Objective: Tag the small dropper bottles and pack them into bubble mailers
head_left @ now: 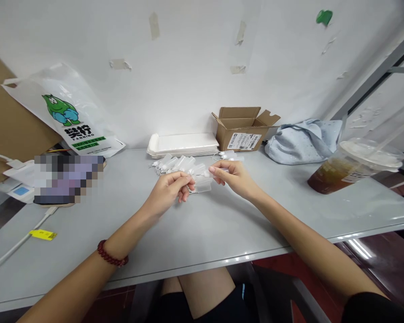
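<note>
With the hands as the middle of the dial and the wall at twelve, I see the person's right hand [234, 177] pinching a small white piece [207, 173] at its end, pointing toward nine. The left hand [173, 186] has thumb and forefinger closed together; I cannot tell what, if anything, sits between them. A cluster of clear-white pieces [175, 163] lies on the grey table [222, 233] just beyond the left hand, at eleven. A stack of white trays [185, 142] lies at twelve against the wall, and an open cardboard box [222, 137] stands at one. A pale blue cloth bag [299, 141] slumps at two, a lidded drink cup [333, 172] at three, and a printed white bag [94, 128] leans at ten.
</note>
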The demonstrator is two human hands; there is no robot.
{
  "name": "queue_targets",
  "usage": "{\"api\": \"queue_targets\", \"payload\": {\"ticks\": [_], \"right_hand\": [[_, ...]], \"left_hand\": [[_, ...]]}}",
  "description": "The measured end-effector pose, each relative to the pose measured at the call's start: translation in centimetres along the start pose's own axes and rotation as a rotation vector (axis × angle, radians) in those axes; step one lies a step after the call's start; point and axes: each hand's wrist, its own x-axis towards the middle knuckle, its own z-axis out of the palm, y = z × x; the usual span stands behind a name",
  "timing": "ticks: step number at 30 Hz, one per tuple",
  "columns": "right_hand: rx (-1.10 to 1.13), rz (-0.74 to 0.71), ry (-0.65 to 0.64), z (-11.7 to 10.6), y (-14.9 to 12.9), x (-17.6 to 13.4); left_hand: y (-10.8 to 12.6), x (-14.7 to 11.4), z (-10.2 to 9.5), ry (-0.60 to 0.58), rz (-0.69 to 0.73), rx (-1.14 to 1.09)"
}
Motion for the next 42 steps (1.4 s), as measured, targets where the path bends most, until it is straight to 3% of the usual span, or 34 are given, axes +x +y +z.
{"api": "queue_targets", "payload": {"ticks": [8, 31, 42], "right_hand": [[0.067, -0.01, -0.064, 0.08, 0.05, -0.02], [0.098, 0.009, -0.093, -0.19, -0.47, -0.2], [0.127, 0.078, -0.115, -0.27, -0.6, -0.22]], "left_hand": [[0.1, -0.18, 0.0, -0.039, 0.01, 0.031], [0.15, -0.24, -0.2, -0.079, 0.022, 0.034], [0.48, -0.38, -0.13, -0.131, 0.01, 0.07]]}}
